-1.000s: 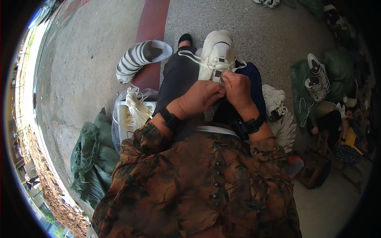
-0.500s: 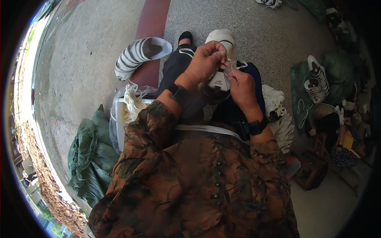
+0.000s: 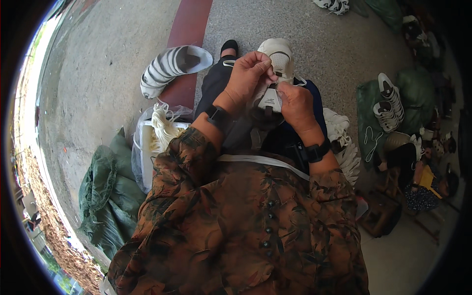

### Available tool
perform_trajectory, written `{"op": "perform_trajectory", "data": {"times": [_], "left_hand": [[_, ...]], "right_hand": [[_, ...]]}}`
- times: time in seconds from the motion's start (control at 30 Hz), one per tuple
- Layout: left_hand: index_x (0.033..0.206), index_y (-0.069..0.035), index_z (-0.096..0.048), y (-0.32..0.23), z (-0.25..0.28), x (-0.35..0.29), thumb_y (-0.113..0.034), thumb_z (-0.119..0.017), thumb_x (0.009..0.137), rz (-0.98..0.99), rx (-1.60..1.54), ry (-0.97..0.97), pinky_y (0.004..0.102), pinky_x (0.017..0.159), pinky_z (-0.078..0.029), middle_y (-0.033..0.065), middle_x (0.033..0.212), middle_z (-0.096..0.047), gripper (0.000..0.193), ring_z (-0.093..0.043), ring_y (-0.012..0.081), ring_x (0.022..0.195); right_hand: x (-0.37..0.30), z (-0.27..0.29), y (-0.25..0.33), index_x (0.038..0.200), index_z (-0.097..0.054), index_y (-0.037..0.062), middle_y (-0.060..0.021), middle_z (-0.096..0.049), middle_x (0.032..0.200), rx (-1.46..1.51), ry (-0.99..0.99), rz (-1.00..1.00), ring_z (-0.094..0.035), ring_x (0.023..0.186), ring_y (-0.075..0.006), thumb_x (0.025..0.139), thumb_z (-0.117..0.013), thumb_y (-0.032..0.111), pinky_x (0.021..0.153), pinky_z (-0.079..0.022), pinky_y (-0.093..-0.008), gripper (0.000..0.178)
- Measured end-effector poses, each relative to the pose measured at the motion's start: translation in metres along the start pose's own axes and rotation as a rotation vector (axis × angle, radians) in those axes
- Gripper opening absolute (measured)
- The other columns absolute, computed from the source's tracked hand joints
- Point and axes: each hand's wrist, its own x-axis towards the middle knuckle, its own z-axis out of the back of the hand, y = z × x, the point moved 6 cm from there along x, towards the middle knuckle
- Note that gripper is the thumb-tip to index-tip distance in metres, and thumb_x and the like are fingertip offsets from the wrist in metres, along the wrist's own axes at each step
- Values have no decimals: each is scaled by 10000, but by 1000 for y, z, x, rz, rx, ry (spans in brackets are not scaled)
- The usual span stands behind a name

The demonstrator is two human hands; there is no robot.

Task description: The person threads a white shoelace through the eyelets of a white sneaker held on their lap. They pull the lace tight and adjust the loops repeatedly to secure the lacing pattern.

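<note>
The left hand [image 3: 250,76] and right hand [image 3: 297,104] hide the middle of the cream shoe [image 3: 278,51]; anything between their fingertips is too small to tell. A sleeve [image 3: 184,160] covers part of the white box [image 3: 146,160]. The upper edge crops a striped shoe [image 3: 337,6], the lower edge the patterned shirt [image 3: 236,231]. Dimness blurs the far-right clutter [image 3: 440,142].

Makeshift semi-open shoe workshop, apparently: daylight [image 3: 30,88] was let in along the left edge, grey floor [image 3: 113,49] was crossed by a red stripe [image 3: 189,24], pale shoes [image 3: 160,76] were nested in a row, a white box [image 3: 147,164] was loaded with cream laces [image 3: 162,129], green sacks [image 3: 110,191] were piled on both sides.
</note>
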Motion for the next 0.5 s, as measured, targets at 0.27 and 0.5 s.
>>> {"op": "perform_trajectory", "data": {"times": [0.27,0.5], "left_hand": [[922,-32,-555,-7,9,-22,-95,-510,928,7,72,-63,242,622,-497,52,756,-612,78,-619,146,696],[922,-22,-542,-16,6,-32,-86,-599,859,-101,291,-146,264,662,-500,81,921,-590,107,-612,157,778]], "right_hand": [[-1,-4,-9,714,-581,58,-186,-593,657,241,-70,-53,-604,641,-378,781,-555,75,565,-467,-449,74],[-4,-10,8,703,-568,58,-191,-565,612,-191,-38,40,-603,617,-362,715,-598,82,554,-477,-439,40]]}}
